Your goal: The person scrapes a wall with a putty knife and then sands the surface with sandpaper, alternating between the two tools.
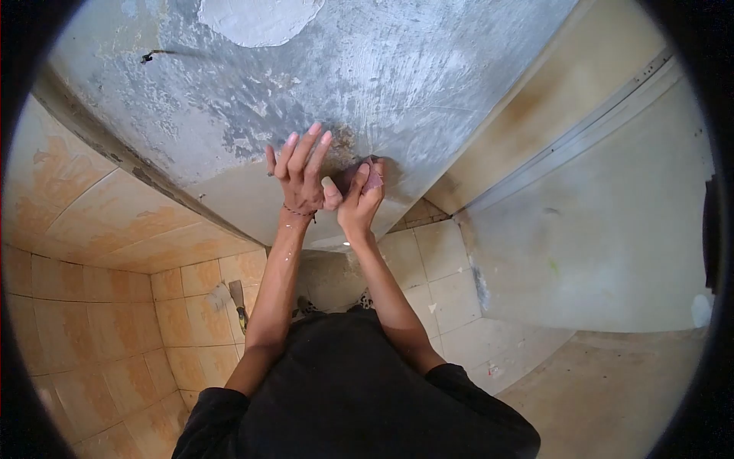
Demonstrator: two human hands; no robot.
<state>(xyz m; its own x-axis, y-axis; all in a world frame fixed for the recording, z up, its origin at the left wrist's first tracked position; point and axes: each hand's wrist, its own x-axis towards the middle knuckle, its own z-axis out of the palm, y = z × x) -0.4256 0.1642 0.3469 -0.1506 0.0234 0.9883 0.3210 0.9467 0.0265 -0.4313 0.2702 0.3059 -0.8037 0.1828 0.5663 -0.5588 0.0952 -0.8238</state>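
Note:
My right hand pinches a folded piece of dull purple sandpaper against the wall, low on its scraped grey-blue surface. The thumb lies over the sheet, and part of it is hidden in the fingers. Just to the left, my left hand has its fingers spread and raised toward the wall, with nothing in it. Its thumb comes close beside my right hand. A thin dark bracelet circles the left wrist. Around both hands the wall shows rough, flaking patches above a smoother pale band.
A white filler patch is on the wall at the top. A small metal hook sticks out at upper left. On the tiled floor lies a scraper. A pale door-like panel stands at right.

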